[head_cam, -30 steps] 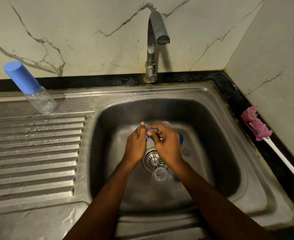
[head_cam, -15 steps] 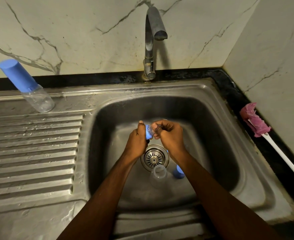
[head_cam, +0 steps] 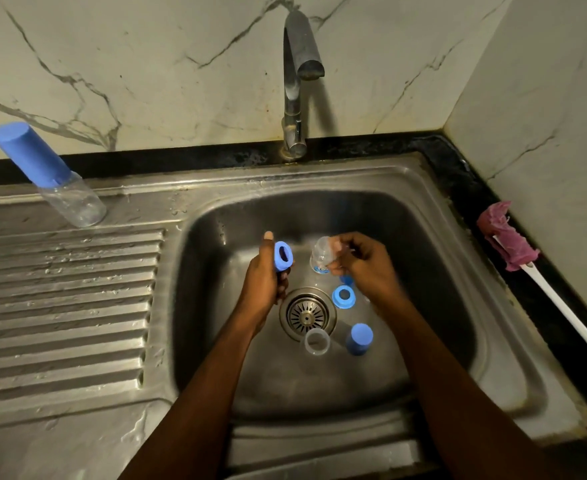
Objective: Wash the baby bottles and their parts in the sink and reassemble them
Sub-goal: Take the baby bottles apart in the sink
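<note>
Over steel sink [head_cam: 319,183], left hand [head_cam: 263,284] grips blue ring [head_cam: 282,257], right hand [head_cam: 366,270] grips clear bottle [head_cam: 320,255]

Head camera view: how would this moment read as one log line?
left hand grips blue collar | right hand holds clear bottle | sink: second blue collar, blue cap, clear part by drain | tap not running

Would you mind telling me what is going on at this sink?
A person holds parts over the sink: the left hand grips a blue collar, the right hand a small clear bottle. A second blue collar, a blue cap and a clear piece lie by the drain. One capped bottle stands on the drainboard.
</note>
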